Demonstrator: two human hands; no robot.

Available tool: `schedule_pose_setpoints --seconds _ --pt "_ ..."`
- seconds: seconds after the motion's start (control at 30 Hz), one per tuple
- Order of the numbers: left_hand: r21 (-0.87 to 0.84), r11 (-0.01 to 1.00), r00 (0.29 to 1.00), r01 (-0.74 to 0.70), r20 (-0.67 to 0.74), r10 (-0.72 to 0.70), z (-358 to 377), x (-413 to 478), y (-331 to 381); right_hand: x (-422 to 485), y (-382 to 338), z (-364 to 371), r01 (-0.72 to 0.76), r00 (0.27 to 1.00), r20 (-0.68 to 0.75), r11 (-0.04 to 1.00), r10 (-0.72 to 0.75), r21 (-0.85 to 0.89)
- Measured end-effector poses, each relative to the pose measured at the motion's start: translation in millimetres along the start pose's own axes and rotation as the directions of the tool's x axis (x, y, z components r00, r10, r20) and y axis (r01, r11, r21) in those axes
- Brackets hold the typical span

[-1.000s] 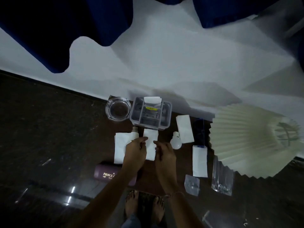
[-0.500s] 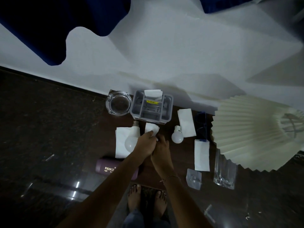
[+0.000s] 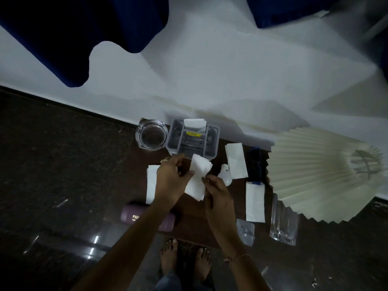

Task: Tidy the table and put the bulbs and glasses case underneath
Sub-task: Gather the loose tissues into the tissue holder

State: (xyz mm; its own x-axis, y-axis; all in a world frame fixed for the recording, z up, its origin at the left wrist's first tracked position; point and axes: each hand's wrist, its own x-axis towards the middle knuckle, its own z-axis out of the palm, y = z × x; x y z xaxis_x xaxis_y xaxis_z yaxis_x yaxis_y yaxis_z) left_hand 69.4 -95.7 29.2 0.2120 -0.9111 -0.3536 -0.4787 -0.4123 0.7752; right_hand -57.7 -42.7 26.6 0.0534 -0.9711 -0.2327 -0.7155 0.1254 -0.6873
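Note:
Both hands hold one white tissue (image 3: 197,177) above the small dark wooden table (image 3: 189,225). My left hand (image 3: 171,180) pinches its left edge and my right hand (image 3: 218,192) grips its lower right edge. A white bulb (image 3: 224,176) lies just right of the tissue, partly behind my right hand. A purple glasses case (image 3: 134,217) lies at the table's front left, partly under my left forearm. A second bulb seen earlier is hidden behind my left hand. The grey compartment organiser (image 3: 213,143) with a folded tissue in it stands behind the hands.
A glass ashtray (image 3: 151,135) stands left of the organiser. More white tissues (image 3: 236,162) (image 3: 255,201) (image 3: 151,185), dark blue glasses (image 3: 255,164), a small plastic bag (image 3: 245,231) and a clear glass (image 3: 283,225) lie about. A pleated lampshade (image 3: 315,175) fills the right. My bare feet (image 3: 185,259) stand below.
The tissue has been lifted off the table and both hands now hold it higher, nearer the organiser. The view moved closer to the table.

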Motion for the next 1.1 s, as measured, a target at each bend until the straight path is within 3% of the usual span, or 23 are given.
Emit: schedule_pose_setpoints --seconds 0.1,0.23,0.3,0.37,0.47,0.53,0.6,0.67,0.73,0.8,1.0,1.1 --pt "0.014 1.0 0.999 -0.028 0.033 0.027 -9 8 3 10 -9 -10 0.083 0.997 0.001 0.996 -0.083 0.01" --pt "0.053 0.996 0.993 -0.07 -0.089 0.074 -22 15 11 24 -19 -17 0.12 0.992 -0.044 0.991 -0.118 0.064" --pt "0.039 0.997 0.985 -0.068 -0.158 0.073 -28 18 16 30 -27 -16 0.073 0.985 -0.16 0.994 -0.06 0.075" --pt "0.031 0.997 0.975 -0.07 -0.207 0.075 -34 22 20 38 -39 -13 -0.035 0.975 -0.206 0.967 0.089 0.252" --pt "0.059 0.992 0.967 -0.113 -0.224 0.123 -41 25 27 55 -64 -9 -0.261 0.948 0.051 0.678 0.313 0.687" --pt "0.056 0.989 0.968 -0.138 -0.204 0.147 -45 27 32 69 -78 -6 -0.326 0.932 0.179 0.513 0.314 0.794" --pt "-0.002 0.99 0.975 -0.14 -0.176 0.137 -47 28 37 81 -88 -4 -0.327 0.936 0.222 0.441 0.273 0.836" --pt "-0.24 0.967 0.991 -0.082 -0.123 0.053 -50 29 44 92 -95 -3 -0.334 0.933 0.237 0.406 0.271 0.851" --pt "-0.516 0.856 0.998 0.012 -0.05 -0.044 -54 30 50 101 -95 -2 -0.314 0.942 0.228 0.412 0.245 0.855" --pt "-0.639 0.767 0.998 0.059 0.008 -0.07 -58 33 54 108 -95 2 -0.292 0.95 0.216 0.403 0.224 0.867" --pt "-0.644 0.734 0.976 0.214 0.163 -0.141 -59 54 47 115 -97 9 -0.276 0.961 0.228 0.478 0.156 0.834" --pt "-0.657 0.719 0.974 0.226 0.163 -0.157 -54 61 39 116 -96 13 -0.268 0.963 0.242 0.5 0.118 0.823"
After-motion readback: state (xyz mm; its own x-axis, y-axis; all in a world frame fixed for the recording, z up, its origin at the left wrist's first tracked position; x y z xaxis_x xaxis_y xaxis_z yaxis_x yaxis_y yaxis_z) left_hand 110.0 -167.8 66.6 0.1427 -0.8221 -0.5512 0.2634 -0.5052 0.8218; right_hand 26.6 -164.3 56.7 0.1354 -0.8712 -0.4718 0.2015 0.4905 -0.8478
